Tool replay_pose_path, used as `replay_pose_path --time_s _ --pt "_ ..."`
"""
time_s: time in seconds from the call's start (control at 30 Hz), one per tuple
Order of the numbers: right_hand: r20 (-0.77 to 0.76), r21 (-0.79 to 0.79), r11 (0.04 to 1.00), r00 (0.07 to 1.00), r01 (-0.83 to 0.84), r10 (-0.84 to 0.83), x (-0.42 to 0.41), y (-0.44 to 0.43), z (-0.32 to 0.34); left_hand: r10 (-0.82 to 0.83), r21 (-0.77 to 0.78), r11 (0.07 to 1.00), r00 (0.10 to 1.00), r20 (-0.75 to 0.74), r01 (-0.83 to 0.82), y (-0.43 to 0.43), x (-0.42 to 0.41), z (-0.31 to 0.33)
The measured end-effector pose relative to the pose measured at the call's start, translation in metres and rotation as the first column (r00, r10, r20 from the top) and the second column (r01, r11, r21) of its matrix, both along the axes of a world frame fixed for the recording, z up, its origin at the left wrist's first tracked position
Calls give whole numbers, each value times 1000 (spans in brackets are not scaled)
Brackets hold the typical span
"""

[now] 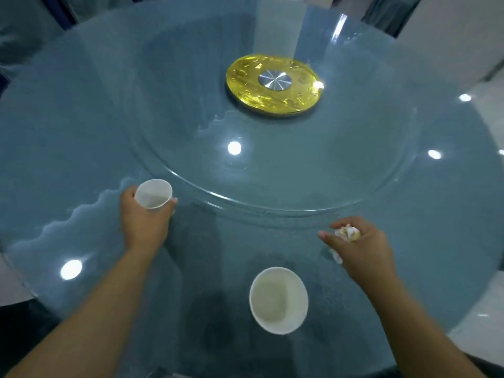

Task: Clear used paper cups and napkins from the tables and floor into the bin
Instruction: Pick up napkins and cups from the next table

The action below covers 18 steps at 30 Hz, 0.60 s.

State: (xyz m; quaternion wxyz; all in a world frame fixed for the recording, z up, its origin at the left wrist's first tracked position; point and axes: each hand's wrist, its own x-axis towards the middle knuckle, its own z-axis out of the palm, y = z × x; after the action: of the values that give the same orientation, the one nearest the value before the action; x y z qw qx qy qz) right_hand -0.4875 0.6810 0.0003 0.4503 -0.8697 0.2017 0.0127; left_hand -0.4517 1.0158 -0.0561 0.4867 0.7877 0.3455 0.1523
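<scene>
My left hand [146, 225] grips a small white paper cup [153, 193] near the left side of the round blue glass table [409, 241], fingers wrapped round its wall. My right hand [362, 249] holds a crumpled, stained napkin [348, 232] in curled fingers at the right; a white scrap of it shows below the thumb. A second, larger white paper cup [278, 300] stands upright and empty on the table close to me, between my two arms.
A raised glass turntable [272, 165] covers the table's middle, with a gold and silver hub [274, 84] at its centre. White floor [480, 347] shows at the right past the table edge. Dark chairs [16, 45] stand at the far left.
</scene>
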Motion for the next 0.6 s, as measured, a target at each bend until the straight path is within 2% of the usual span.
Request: replay_pose_path --time_s 0.13,0.3,0.5,0.6 --pt "-38 -127 991 998 43 -48 -15 -36 -2 -160 -45 985 982 103 166 -49 -2 38" --pt "-61 -266 963 996 46 -64 -28 -85 -2 -391 -77 910 906 163 407 -125 -14 86" --pt "-219 -419 881 966 -220 137 -19 -102 -8 -597 -66 793 794 120 606 -186 -37 110" --pt "-291 -494 781 919 -382 265 -3 -93 -13 -633 -39 771 772 66 635 -200 -47 109"
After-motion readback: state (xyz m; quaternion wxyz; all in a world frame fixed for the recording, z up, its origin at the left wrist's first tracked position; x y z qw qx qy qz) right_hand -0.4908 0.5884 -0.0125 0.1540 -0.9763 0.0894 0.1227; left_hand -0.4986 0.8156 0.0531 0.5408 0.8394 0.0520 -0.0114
